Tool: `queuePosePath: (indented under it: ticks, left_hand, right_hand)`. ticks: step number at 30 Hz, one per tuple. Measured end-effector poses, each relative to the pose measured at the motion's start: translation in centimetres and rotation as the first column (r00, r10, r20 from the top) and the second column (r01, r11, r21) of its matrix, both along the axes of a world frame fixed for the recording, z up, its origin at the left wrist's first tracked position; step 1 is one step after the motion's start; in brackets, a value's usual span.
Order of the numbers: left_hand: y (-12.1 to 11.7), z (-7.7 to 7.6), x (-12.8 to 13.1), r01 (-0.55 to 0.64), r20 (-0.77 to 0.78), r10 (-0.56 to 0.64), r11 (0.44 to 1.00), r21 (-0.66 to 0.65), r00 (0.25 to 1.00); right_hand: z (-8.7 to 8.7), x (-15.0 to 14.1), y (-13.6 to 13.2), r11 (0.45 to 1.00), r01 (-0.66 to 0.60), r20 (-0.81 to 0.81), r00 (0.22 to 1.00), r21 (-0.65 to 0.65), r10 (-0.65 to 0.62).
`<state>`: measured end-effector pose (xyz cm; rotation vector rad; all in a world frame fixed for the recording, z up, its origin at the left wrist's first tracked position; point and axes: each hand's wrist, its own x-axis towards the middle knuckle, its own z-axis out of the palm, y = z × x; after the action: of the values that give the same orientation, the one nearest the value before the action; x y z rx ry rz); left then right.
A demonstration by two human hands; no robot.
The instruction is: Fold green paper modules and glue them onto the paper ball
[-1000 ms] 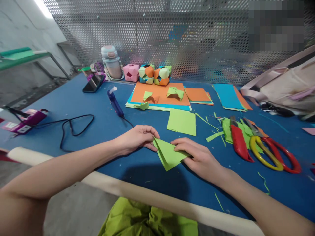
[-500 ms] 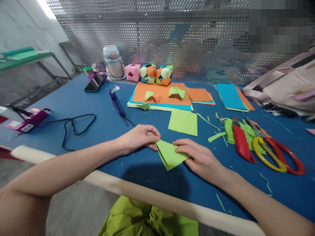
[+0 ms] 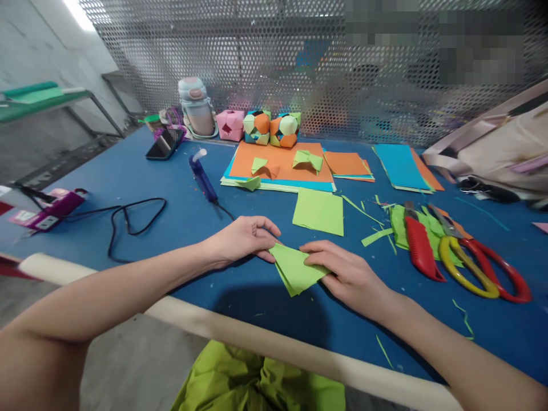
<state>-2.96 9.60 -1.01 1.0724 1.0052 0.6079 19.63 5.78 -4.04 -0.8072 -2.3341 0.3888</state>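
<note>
**A folded green paper gripped at both ends**

My left fingers and thumb pinch the upper left corner of the paper, the left hand curled above it. My right hand grips the right end, its fingers bent over the top face. The layers part slightly along the lower left edge, and one corner points toward me.

My landmark is the flat green square on the blue worktop. The folded paper is nearer to me than the square, a little to its left and apart from it. Right of the square lie thin green strips, then green scraps with a red-handled cutter and yellow-and-red scissors over them. Left of the square rests a blue corded tool with a white end.

Beyond the square, slightly left, is a stack of orange, blue and pale green sheets, carrying small folded pieces. Farther beyond it stand a pink paper model and two multicoloured ones. Well to the square's left and beyond are a dark phone and a drinking bottle.
</note>
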Motion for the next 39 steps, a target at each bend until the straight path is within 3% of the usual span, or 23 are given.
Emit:
queuePosePath:
  ticks: [4, 7, 9, 13, 16, 19, 21, 23, 26, 29, 35, 39]
  left_hand:
    - [-0.2, 0.3, 0.1, -0.004, -0.012, 0.005, 0.999, 0.042, 1.0]
    - [-0.5, 0.6, 0.2, -0.014, -0.017, 0.016, 0.995, 0.103, 1.0]
    - [-0.8, 0.8, 0.3, -0.012, -0.013, 0.014, 0.99, 0.141, 1.0]
    - [-1.4, 1.0, 0.5, 0.007, -0.029, 0.0, 0.978, 0.21, 1.0]
    - [-1.6, 1.1, 0.4, 0.01, -0.048, 0.002, 0.966, 0.258, 0.999]
    - [-1.7, 1.0, 0.4, 0.023, -0.073, -0.001, 0.949, 0.315, 0.997]
    - [-1.8, 1.0, 0.4, 0.038, -0.085, -0.009, 0.938, 0.345, 0.996]
    - [-1.9, 1.0, 0.6, 0.049, -0.094, -0.016, 0.932, 0.358, 0.995]
    - [-2.2, 1.2, 0.9, 0.05, -0.079, -0.024, 0.938, 0.343, 0.997]
    - [-2.3, 1.3, 1.1, 0.039, -0.014, -0.037, 0.958, 0.283, 0.999]
    - [-1.5, 1.0, 0.9, -0.036, 0.135, 0.028, 0.998, 0.059, 0.99]
    - [-1.3, 0.6, 0.8, -0.005, 0.203, 0.018, 0.998, -0.068, 0.979]
  right_hand:
    - [0.6, 0.1, -0.2, 0.997, -0.005, -0.01, 1.0, -0.08, 0.005]
    - [1.7, 0.0, -0.5, 0.972, -0.013, -0.042, 0.999, -0.237, 0.003]
    - [2.6, -0.3, -0.6, 0.935, 0.031, -0.097, 0.993, -0.354, -0.069]
    - [3.9, -1.1, -0.8, 0.775, 0.151, -0.109, 0.956, -0.614, -0.272]
    - [4.3, -0.9, -0.6, 0.64, 0.175, -0.066, 0.941, -0.748, -0.333]
    - [4.5, 0.0, -0.1, 0.511, 0.075, -0.116, 0.936, -0.856, -0.332]
    - [4.5, 0.3, 0.1, 0.473, 0.031, -0.167, 0.913, -0.881, -0.371]
    - [4.5, 0.1, 0.0, 0.503, 0.097, -0.126, 0.912, -0.859, -0.391]
    - [4.6, -1.0, -0.6, 0.626, 0.24, 0.011, 0.938, -0.742, -0.346]
    - [4.5, -1.7, -1.0, 0.713, 0.264, 0.034, 0.947, -0.649, -0.32]
    - [4.0, -1.2, -0.6, 0.707, 0.304, 0.004, 0.92, -0.639, -0.392]
    - [3.5, -1.1, -0.2, 0.689, 0.321, -0.002, 0.906, -0.65, -0.424]
